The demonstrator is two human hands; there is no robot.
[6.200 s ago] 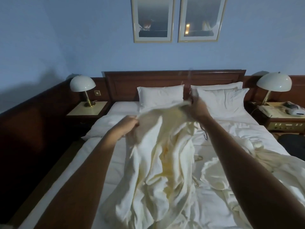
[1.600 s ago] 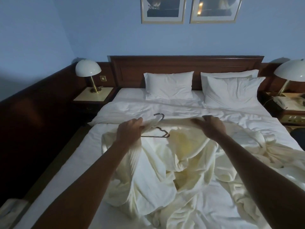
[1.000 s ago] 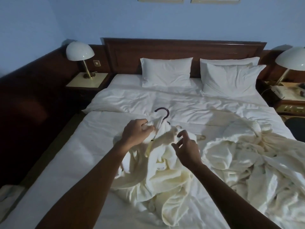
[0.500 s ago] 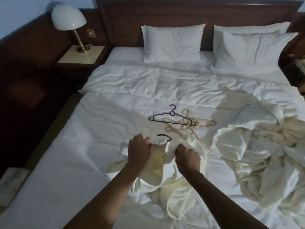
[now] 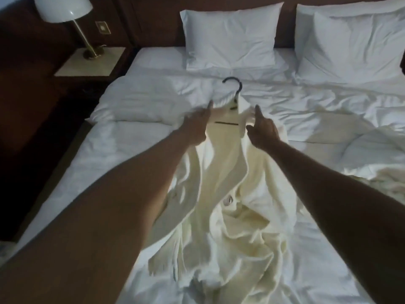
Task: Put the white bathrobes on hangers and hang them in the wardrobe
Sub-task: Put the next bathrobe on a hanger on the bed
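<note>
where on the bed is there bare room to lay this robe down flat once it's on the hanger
Bare sheet runs down the bed's left side, between the bathrobe and the nightstand. Another bare strip lies between the hanger hook and the pillows. The right side is crowded with a second rumpled robe.

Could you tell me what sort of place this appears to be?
Probably a hotel bedroom: a wide bed made up in white with two pillows, a domed bedside lamp on a nightstand, and dark wood panelling.
</note>
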